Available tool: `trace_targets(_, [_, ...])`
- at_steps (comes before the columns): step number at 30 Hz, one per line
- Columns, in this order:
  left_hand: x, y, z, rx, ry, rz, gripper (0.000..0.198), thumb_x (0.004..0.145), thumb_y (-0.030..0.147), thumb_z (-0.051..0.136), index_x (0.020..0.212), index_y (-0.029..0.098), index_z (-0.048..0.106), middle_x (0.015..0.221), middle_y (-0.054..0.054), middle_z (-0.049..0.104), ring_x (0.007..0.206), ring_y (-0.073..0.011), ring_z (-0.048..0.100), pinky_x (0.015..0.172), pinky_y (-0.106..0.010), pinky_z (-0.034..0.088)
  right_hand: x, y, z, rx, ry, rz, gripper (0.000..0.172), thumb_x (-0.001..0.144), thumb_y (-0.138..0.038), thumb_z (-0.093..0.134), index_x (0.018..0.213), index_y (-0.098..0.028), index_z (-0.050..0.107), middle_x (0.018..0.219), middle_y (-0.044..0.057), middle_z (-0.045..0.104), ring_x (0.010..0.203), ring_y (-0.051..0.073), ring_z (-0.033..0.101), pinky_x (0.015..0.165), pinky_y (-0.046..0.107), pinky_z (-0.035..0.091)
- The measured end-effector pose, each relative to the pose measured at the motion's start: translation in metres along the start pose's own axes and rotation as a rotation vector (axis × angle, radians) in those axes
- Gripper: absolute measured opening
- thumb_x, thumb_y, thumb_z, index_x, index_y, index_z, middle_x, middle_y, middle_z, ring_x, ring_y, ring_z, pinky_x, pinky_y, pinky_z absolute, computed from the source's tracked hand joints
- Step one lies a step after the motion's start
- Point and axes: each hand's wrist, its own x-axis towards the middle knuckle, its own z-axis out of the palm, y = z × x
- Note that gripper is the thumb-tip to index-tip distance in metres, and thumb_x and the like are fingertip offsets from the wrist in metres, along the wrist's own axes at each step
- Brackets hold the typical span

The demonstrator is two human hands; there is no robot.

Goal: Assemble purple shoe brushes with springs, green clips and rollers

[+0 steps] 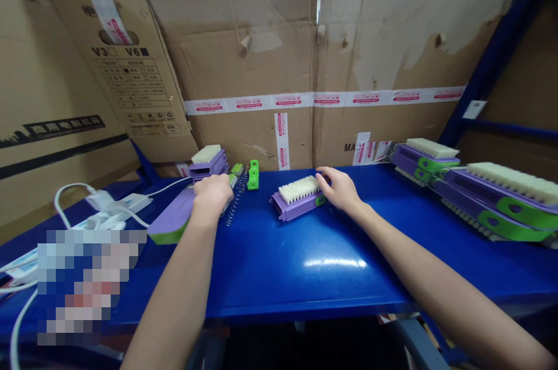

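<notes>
A purple brush (300, 198) with cream bristles facing up lies mid-table, its hollow end toward the left. My right hand (342, 187) grips its right end, near a small green part. At the left, my left hand (213, 191) reaches down among parts, fingers curled and their tips mostly hidden; what they hold I cannot make out. Beside it are a long purple-and-green piece (174, 216), another bristled purple brush (208, 161) behind, a row of metal springs (238, 196) and a bright green plastic part (253, 175).
Purple-and-green brushes stand stacked (501, 196) at the right. White power strips (113, 213) with cables lie at the left, next to a pixelated patch. Cardboard sheets (253, 68) wall the back of the blue table (322, 283). A blue metal post (492, 50) rises at the right.
</notes>
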Motion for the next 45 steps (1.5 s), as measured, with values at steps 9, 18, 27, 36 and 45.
trace_targets(9, [0.001, -0.003, -0.004, 0.053, -0.104, -0.046, 0.048, 0.06, 0.02, 0.065, 0.108, 0.015, 0.067, 0.113, -0.02, 0.065, 0.103, -0.0341, 0.063, 0.076, -0.036, 0.052, 0.0, -0.001, 0.0, 0.007, -0.013, -0.004, 0.03, 0.089, -0.033, 0.044, 0.108, -0.019, 0.063, 0.099, 0.007, 0.071, 0.091, 0.021, 0.065, 0.082, 0.032, 0.048])
trace_targets(18, [0.011, -0.01, 0.005, 0.033, -0.028, -0.037, 0.043, 0.053, 0.03, 0.07, 0.094, 0.016, 0.07, 0.098, -0.021, 0.07, 0.091, -0.0351, 0.066, 0.069, -0.037, 0.051, 0.0, -0.001, 0.0, 0.01, -0.007, -0.02, 0.029, 0.089, -0.033, 0.044, 0.107, -0.02, 0.063, 0.097, 0.006, 0.071, 0.09, 0.021, 0.065, 0.081, 0.032, 0.049])
trace_targets(27, [0.002, -0.004, -0.004, 0.055, -0.043, -0.041, 0.049, 0.057, 0.01, 0.061, 0.105, 0.014, 0.066, 0.111, -0.02, 0.066, 0.101, -0.0332, 0.064, 0.075, -0.035, 0.051, 0.0, -0.001, 0.0, 0.015, -0.024, -0.013, 0.03, 0.09, -0.033, 0.044, 0.109, -0.019, 0.062, 0.1, 0.006, 0.07, 0.092, 0.021, 0.065, 0.083, 0.032, 0.048])
trace_targets(36, [-0.004, 0.003, -0.007, 0.034, 0.092, 0.006, 0.034, 0.073, 0.014, 0.051, 0.104, 0.014, 0.066, 0.105, -0.02, 0.067, 0.097, -0.0335, 0.064, 0.073, -0.036, 0.05, -0.005, -0.015, -0.007, 0.111, -0.114, -0.262, 0.061, 0.08, -0.051, 0.058, 0.132, -0.02, 0.047, 0.125, 0.012, 0.057, 0.116, 0.027, 0.05, 0.094, 0.043, 0.044])
trace_targets(45, [-0.016, 0.042, 0.004, -0.056, 0.409, 0.256, 0.028, 0.089, 0.026, 0.039, 0.098, 0.016, 0.063, 0.101, -0.013, 0.061, 0.099, -0.027, 0.059, 0.073, -0.033, 0.048, -0.004, -0.019, 0.0, -0.048, -0.212, -0.253, 0.054, 0.084, -0.047, 0.055, 0.131, -0.019, 0.048, 0.123, 0.013, 0.059, 0.112, 0.028, 0.049, 0.088, 0.043, 0.041])
